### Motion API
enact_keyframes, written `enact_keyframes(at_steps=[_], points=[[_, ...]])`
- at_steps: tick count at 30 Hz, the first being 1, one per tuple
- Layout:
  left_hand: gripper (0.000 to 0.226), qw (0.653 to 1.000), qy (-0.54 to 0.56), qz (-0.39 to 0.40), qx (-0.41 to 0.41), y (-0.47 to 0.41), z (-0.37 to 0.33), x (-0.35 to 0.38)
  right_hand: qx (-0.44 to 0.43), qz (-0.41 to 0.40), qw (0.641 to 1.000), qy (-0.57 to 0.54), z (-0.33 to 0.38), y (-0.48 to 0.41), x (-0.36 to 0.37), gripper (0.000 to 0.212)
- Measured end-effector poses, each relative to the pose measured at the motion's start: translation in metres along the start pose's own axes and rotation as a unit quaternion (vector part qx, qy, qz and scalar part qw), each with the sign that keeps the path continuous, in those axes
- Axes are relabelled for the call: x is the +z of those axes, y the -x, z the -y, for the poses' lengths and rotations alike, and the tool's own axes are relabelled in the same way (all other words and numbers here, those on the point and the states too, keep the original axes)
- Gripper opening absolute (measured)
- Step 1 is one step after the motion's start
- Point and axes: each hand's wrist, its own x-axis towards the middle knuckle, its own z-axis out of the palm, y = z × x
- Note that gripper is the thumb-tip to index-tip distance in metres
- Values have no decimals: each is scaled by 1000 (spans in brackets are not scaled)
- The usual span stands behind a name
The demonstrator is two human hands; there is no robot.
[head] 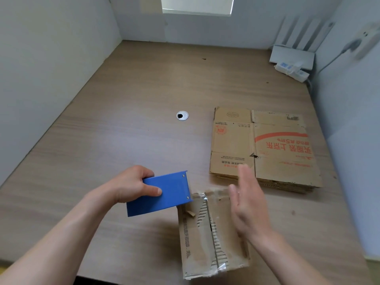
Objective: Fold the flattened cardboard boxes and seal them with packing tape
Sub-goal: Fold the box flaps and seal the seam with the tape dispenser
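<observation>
I have the left hand [133, 184] wrapped around the back of the blue tape dispenser [162, 194], with the thumb laid across its flat side and the fingers curled over its far edge. I judge that grip is meant to steer the cutting end. That end sits at the 11 o'clock corner of the folded box [211, 233], where a crinkled tail of clear tape [200, 197] shows, so I read this as the end of a taping run along the seam.

The right hand [248, 204] is spread, fingers straight and together, edge-on over the box's 3 o'clock side. It is blurred, and I cannot tell whether it touches the cardboard. I take it to be there to steady the box or smooth the tape.

The box lies at 6 o'clock on the table [123, 120], close to me, its torn flaps closed. The stack of flattened boxes [265, 149] waits at 3 o'clock, print up, just beyond the right hand. A cable grommet [182, 115] sits at 12 o'clock from the dispenser, and a power strip [292, 69] lies in the 1 o'clock corner.
</observation>
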Motion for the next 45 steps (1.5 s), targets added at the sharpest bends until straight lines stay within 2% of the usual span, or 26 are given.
enact_keyframes(at_steps=[1, 3, 6, 10, 14, 28, 35, 45], points=[[32, 1000, -1, 1, 1, -1, 0, 0, -53, 57, 996, 43, 5, 4, 7, 62], [31, 1000, 2, 3, 4, -2, -1, 1, -69, 164, 977, 120, 8, 12, 19, 69], [35, 1000, -3, 7, 9, -3, 0, 1, -63, 204, 962, 171, -1, 16, 25, 75], [45, 1000, -4, 10, 5, 7, 15, -4, -55, 193, 962, 186, -1, 16, 26, 80], [33, 1000, 1, 2, -28, 18, 36, -14, -52, 200, 959, 193, 4, 17, 20, 84], [26, 998, -19, -34, -52, 7, 48, 10, -90, 186, 956, 206, 7, 17, 22, 64], [29, 997, -8, -28, -69, 11, 46, 11, -103, 178, 955, 216, 7, 19, 24, 62], [31, 982, -170, -70, -50, 9, 26, 4, -107, 163, 955, 222, 6, 18, 26, 66]])
